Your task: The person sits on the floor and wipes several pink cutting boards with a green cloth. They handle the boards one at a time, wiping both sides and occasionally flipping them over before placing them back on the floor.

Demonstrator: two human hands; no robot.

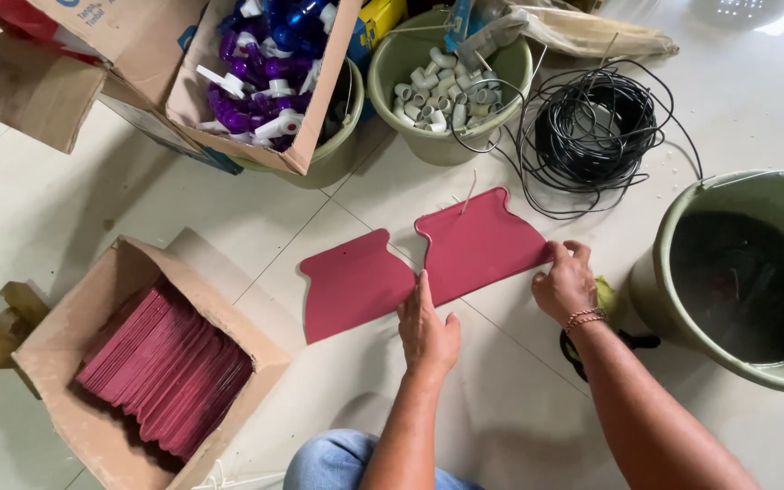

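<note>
With fingers [423, 289] touching, red card [481, 243] beneath.

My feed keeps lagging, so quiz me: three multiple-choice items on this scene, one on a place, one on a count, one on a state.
1. Where is the stack of red cards?
A. in the cardboard box at lower left
B. in the green bucket
C. on the wire coil

2. How many red cards lie loose on the floor?
A. one
B. two
C. four

3. What is the right hand doing?
A. hanging free
B. gripping the right card's edge
C. holding the wire

Answers: 1 A, the stack of red cards fills the cardboard box. 2 B, left card and right card. 3 B, right hand pinches that card's edge; left hand presses flat.
</note>
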